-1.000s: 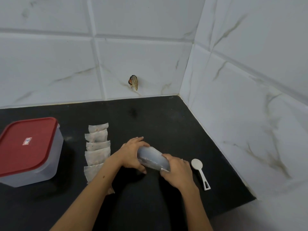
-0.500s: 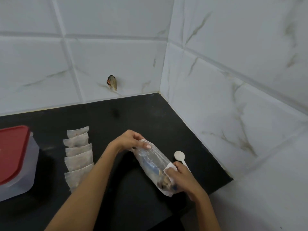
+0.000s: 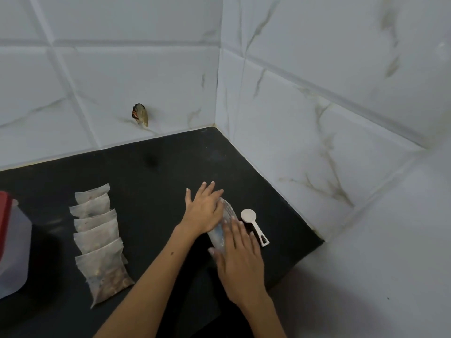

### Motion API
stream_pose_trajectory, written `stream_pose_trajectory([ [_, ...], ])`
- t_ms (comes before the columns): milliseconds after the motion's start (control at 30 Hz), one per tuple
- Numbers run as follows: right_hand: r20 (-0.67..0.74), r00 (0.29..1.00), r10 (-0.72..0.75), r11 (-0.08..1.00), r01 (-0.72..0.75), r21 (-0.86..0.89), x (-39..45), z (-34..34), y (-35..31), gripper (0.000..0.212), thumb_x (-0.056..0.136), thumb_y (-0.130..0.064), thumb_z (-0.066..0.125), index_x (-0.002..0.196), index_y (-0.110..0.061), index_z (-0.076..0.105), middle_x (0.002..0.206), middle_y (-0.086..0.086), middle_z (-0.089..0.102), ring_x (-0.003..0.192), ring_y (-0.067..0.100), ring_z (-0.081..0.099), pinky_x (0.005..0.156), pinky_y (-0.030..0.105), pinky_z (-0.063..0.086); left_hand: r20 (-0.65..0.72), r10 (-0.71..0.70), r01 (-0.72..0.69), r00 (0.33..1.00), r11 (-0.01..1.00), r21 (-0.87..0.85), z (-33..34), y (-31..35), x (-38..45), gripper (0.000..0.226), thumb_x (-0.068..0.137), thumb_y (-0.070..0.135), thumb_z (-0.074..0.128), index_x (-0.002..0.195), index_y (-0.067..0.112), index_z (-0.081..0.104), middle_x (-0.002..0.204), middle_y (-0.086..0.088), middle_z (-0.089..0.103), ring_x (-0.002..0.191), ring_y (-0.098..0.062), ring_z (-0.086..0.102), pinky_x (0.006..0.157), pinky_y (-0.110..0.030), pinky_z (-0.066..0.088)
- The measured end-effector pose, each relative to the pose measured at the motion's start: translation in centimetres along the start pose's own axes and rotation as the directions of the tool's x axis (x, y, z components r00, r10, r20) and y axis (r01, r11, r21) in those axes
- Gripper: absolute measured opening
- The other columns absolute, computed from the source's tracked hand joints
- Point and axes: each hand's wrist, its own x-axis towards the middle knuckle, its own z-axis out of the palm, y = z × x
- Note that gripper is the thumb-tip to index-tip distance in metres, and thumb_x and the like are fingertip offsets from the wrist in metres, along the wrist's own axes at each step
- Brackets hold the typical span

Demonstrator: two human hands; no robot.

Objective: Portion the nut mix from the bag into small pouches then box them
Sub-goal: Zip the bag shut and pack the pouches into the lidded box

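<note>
A clear plastic bag (image 3: 223, 224) lies flat on the black counter (image 3: 156, 172), mostly hidden under my hands. My left hand (image 3: 205, 209) rests flat on its far end with fingers spread. My right hand (image 3: 240, 262) presses flat on its near end. Several small filled pouches (image 3: 97, 236) lie in an overlapping row to the left. A clear box with a red lid (image 3: 9, 242) stands at the left edge, lid on. A white scoop (image 3: 255, 225) lies just right of the bag.
White tiled walls (image 3: 305, 132) meet in a corner behind and to the right of the counter. A small brown object (image 3: 140, 114) sticks out of the back wall. The counter ends at the right near the scoop.
The bag was held up between both hands; now it lies flat on the counter with both palms spread on top. The view has shifted right, so the box is mostly out of frame.
</note>
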Motion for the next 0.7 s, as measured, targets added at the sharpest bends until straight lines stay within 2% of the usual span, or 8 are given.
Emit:
stream_pose_trajectory([
  [133, 0.058, 0.998, -0.016, 0.999, 0.018, -0.037, -0.8, 2.4, 0.7, 0.067, 0.096, -0.06, 0.009, 0.146, -0.02, 0.028, 0.147, 0.004, 0.042, 0.136, 0.019, 0.038, 0.11, 0.037, 0.019, 0.072, -0.011, 0.004, 0.997, 0.996, 0.089, 1.9, -1.2, 0.4, 0.052, 0.105, 0.037, 0.017, 0.151, 0.016, 0.024, 0.161, -0.003, 0.01, 0.149, -0.017, -0.003, 0.116, -0.049, -0.01],
  [267, 0.039, 0.999, -0.007, 1.0, 0.008, -0.027, -0.8, 2.9, 1.0, 0.068, 0.096, -0.06, 0.01, 0.148, -0.019, 0.026, 0.151, 0.004, 0.036, 0.138, 0.017, 0.029, 0.108, 0.039, 0.021, 0.107, -0.007, -0.002, 0.994, 0.996, 0.086, 3.2, -2.2, 0.5, 0.052, 0.105, 0.037, 0.015, 0.152, 0.016, 0.02, 0.162, -0.001, 0.008, 0.149, -0.015, -0.005, 0.116, -0.047, -0.012],
  [367, 0.069, 0.998, -0.001, 1.0, 0.0, 0.022, -0.8, 2.8, 1.0, 0.076, 0.093, -0.066, 0.009, 0.148, -0.016, 0.026, 0.153, 0.0, 0.033, 0.141, 0.014, 0.026, 0.112, 0.034, 0.014, 0.103, -0.019, 0.019, 0.995, 1.0, -0.005, 3.2, -2.4, 0.5, 0.055, 0.104, 0.041, 0.014, 0.153, 0.017, 0.016, 0.162, 0.001, 0.007, 0.148, -0.013, -0.007, 0.115, -0.046, -0.016],
  [467, 0.132, 0.991, 0.001, 0.975, -0.031, 0.222, -0.3, 1.7, 1.3, 0.097, 0.073, -0.082, -0.002, 0.151, -0.025, 0.008, 0.158, -0.011, 0.011, 0.145, 0.002, 0.004, 0.116, 0.027, -0.005, 0.109, -0.034, 0.055, 0.993, 0.98, -0.192, 1.9, -2.3, 0.3, 0.062, 0.1, 0.052, 0.016, 0.154, 0.022, 0.007, 0.162, 0.001, 0.001, 0.147, -0.012, -0.012, 0.111, -0.046, -0.023],
  [500, 0.178, 0.984, 0.027, 0.945, -0.083, 0.316, -0.2, 0.8, 1.4, 0.101, 0.069, -0.086, 0.0, 0.151, -0.028, 0.011, 0.158, -0.013, 0.012, 0.144, 0.0, 0.004, 0.118, 0.03, -0.003, 0.098, -0.032, 0.054, 0.995, 0.973, -0.226, 1.0, -2.3, 0.0, 0.063, 0.099, 0.054, 0.017, 0.154, 0.024, 0.007, 0.162, 0.001, -0.002, 0.147, -0.013, -0.014, 0.11, -0.046, -0.024],
  [567, 0.202, 0.976, 0.075, 0.892, -0.156, 0.425, 0.2, -1.2, 0.9, 0.091, 0.074, -0.085, 0.019, 0.147, -0.032, 0.025, 0.154, -0.012, 0.027, 0.141, 0.004, 0.022, 0.118, 0.038, 0.014, 0.031, -0.019, 0.027, 0.999, 0.955, -0.296, -1.5, -2.6, -1.0, 0.064, 0.097, 0.057, 0.019, 0.153, 0.027, 0.013, 0.162, 0.0, -0.002, 0.147, -0.011, -0.011, 0.11, -0.044, -0.024],
  [633, 0.149, 0.981, 0.128, 0.867, -0.183, 0.463, 0.6, -2.9, -0.4, 0.068, 0.083, -0.069, 0.04, 0.14, -0.031, 0.042, 0.142, -0.008, 0.047, 0.127, 0.01, 0.044, 0.106, 0.03, 0.032, -0.104, -0.022, -0.023, 0.994, 0.91, -0.415, -5.4, -3.4, -3.1, 0.066, 0.094, 0.06, 0.021, 0.15, 0.026, 0.027, 0.161, 0.002, 0.013, 0.147, -0.007, 0.001, 0.114, -0.04, -0.019],
  [700, 0.077, 0.979, 0.188, 0.834, -0.201, 0.514, 1.2, -4.3, -2.4, 0.051, 0.087, -0.056, 0.048, 0.13, -0.028, 0.053, 0.128, -0.004, 0.057, 0.115, 0.012, 0.052, 0.093, 0.024, 0.035, -0.297, -0.07, -0.104, 0.952, 0.841, -0.531, -10.0, -4.9, -6.0, 0.058, 0.096, 0.059, 0.027, 0.14, 0.026, 0.044, 0.149, 0.009, 0.038, 0.142, -0.003, 0.024, 0.118, -0.031, -0.002],
])
